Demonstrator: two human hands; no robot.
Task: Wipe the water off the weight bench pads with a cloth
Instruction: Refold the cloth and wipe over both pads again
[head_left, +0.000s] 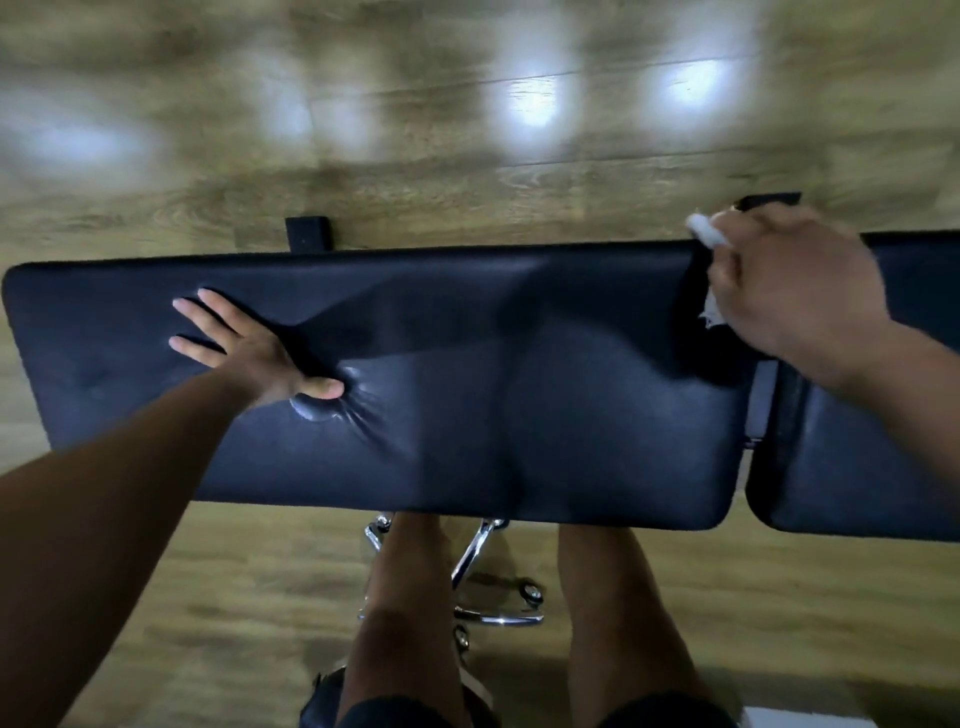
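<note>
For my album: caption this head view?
Left hand presses the bench pad; right hand grips a white cloth at its end.

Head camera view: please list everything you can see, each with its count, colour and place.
long bench pad: one, black, across the middle of the view
short bench pad: one, black, at the right end, a gap between the two pads
cloth: one, white, at the far right corner of the long pad, in the right hand
bench feet: two, black, on the floor behind the pads
chair base: one, chrome with castors, under the near edge
floor: wood, brown, all around
legs: two, bare, bottom centre
left hand: flat on the long pad, fingers spread, thumb denting it
right hand: grips the cloth
</note>
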